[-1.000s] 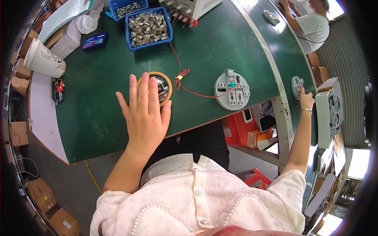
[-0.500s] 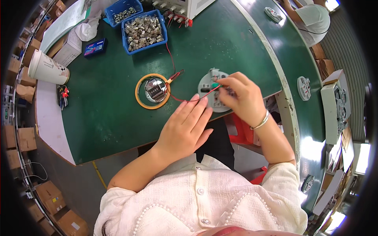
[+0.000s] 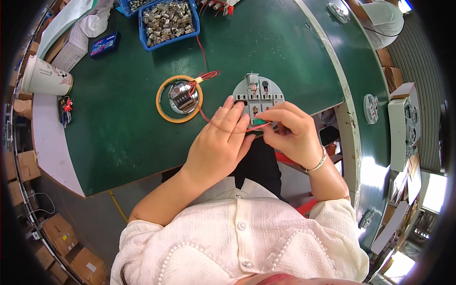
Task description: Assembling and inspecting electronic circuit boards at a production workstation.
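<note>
My right hand [image 3: 292,130] pinches a red wire lead [image 3: 259,127] by its green end, low over a round grey plastic panel [image 3: 274,88]. The panel carries small electrical parts, several sockets and a metal piece at its far edge. My left hand [image 3: 216,140] lies with fingers stretched out, its fingertips at the panel's left side. The red lead runs beneath or past these fingers toward an orange ring [image 3: 160,107]. Inside that ring sits a small black counter [image 3: 182,99] on a shiny round base. Fingers partly hide the panel's near part.
A blue bin of small metal-and-glass parts [image 3: 170,23] stands at the far side, beside a blue box [image 3: 104,44]. A paper cup [image 3: 47,76] is at the left. More grey panels [image 3: 371,108] lie on the right-hand bench, where a person [image 3: 384,23] sits.
My right hand has moved the lead's green end nearer to me, from the panel's upper middle to its near part. My left hand stays by the panel. The whole view has shifted slightly.
</note>
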`<action>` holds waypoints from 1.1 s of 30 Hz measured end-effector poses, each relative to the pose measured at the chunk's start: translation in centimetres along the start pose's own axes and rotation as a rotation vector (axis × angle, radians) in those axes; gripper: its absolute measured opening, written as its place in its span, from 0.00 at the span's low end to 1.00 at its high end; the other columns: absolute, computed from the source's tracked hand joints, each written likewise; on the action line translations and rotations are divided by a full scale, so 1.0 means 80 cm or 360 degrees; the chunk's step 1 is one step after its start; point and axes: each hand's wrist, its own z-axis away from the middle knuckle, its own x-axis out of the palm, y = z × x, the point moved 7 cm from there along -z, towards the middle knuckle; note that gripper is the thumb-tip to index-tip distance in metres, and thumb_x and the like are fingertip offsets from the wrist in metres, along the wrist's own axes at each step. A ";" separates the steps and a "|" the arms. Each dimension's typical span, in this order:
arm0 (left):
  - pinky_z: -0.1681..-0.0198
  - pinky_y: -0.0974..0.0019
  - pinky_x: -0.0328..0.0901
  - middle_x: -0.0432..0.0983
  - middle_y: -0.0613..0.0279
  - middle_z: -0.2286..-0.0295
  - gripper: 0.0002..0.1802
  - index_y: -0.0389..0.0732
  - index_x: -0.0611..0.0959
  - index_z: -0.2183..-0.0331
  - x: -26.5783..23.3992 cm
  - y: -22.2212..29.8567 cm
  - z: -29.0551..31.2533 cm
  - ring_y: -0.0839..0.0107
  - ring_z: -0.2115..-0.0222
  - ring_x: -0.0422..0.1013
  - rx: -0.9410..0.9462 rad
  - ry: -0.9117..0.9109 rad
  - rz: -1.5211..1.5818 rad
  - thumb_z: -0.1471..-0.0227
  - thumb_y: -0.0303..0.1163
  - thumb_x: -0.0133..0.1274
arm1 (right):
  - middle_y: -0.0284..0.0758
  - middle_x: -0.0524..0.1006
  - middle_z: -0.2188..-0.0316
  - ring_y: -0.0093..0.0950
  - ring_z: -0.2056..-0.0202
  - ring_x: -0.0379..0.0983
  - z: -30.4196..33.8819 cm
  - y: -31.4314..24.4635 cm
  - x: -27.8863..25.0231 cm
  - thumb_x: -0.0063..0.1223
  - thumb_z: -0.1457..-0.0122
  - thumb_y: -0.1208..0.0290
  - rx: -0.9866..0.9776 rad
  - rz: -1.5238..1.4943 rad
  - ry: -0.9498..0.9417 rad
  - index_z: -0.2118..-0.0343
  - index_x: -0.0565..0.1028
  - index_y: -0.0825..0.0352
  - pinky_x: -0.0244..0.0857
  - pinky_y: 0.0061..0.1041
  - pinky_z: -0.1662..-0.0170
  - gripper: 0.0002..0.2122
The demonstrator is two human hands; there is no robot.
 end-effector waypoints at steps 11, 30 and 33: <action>0.43 0.54 0.71 0.73 0.49 0.46 0.23 0.34 0.80 0.53 -0.003 -0.001 -0.005 0.48 0.42 0.71 -0.0048 0.0018 0.0027 0.50 0.29 0.66 | 0.35 0.79 0.67 0.23 0.74 0.74 0.004 -0.018 0.004 0.63 0.51 0.85 -0.0224 0.0158 0.0083 0.60 0.82 0.66 0.68 0.19 0.73 0.14; 0.45 0.54 0.71 0.73 0.49 0.47 0.23 0.35 0.79 0.53 0.000 -0.001 -0.007 0.48 0.42 0.71 -0.0045 0.0001 -0.0005 0.50 0.29 0.66 | 0.32 0.79 0.65 0.17 0.76 0.70 0.022 0.002 -0.017 0.62 0.50 0.86 -0.0052 0.0128 0.0163 0.59 0.82 0.67 0.64 0.16 0.74 0.14; 0.45 0.54 0.71 0.74 0.49 0.47 0.23 0.35 0.78 0.53 -0.002 0.001 -0.007 0.48 0.42 0.71 -0.0027 0.0037 -0.0023 0.50 0.29 0.66 | 0.32 0.79 0.64 0.16 0.76 0.69 0.023 -0.002 -0.015 0.61 0.50 0.86 -0.0124 0.0215 0.0157 0.59 0.82 0.67 0.63 0.16 0.74 0.14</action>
